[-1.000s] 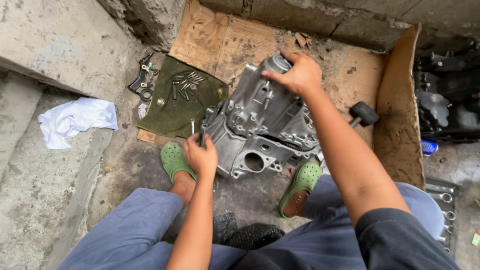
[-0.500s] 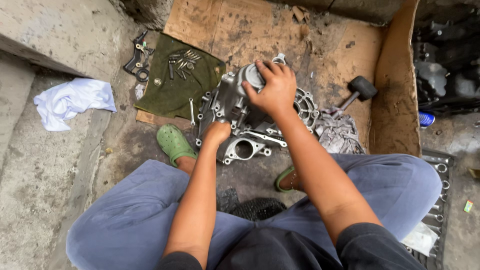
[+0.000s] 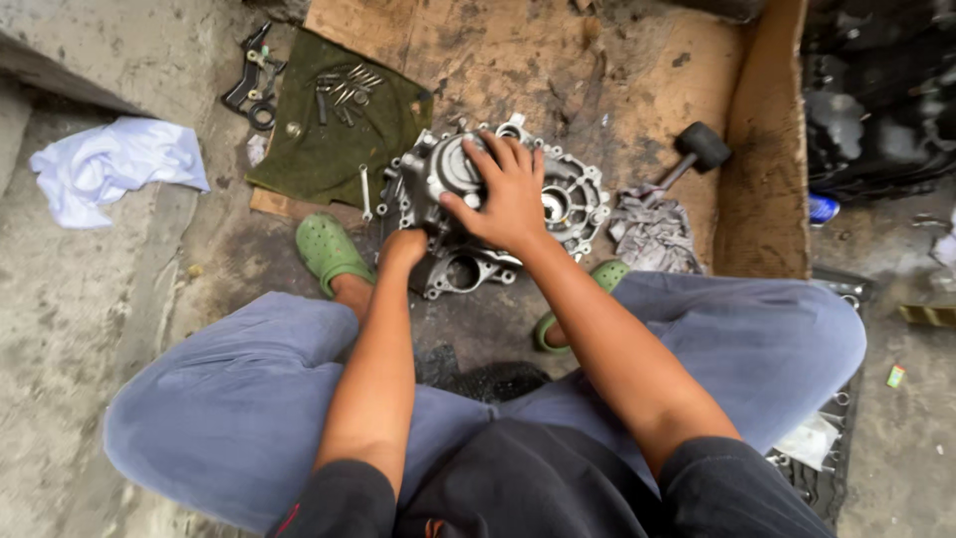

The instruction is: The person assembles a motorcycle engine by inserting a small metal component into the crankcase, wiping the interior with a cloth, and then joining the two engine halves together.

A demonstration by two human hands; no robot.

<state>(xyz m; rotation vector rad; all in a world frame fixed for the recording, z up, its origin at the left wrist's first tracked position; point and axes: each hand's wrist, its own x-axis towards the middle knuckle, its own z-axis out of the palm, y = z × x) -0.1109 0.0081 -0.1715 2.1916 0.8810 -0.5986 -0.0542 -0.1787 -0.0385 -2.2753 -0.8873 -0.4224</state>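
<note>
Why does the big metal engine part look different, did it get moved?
Yes. The grey metal casing has tipped from upright to lying flat on the cardboard, the right hand pressing on top, the mallet beside it.

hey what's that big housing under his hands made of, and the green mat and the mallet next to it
The housing looks like cast aluminium: dull grey, ribbed, with bolt ears round the rim. The green mat seems to be woven cloth, matte and creased at the edges. The mallet head looks like black rubber, matte; the handle's material is unclear.
</note>
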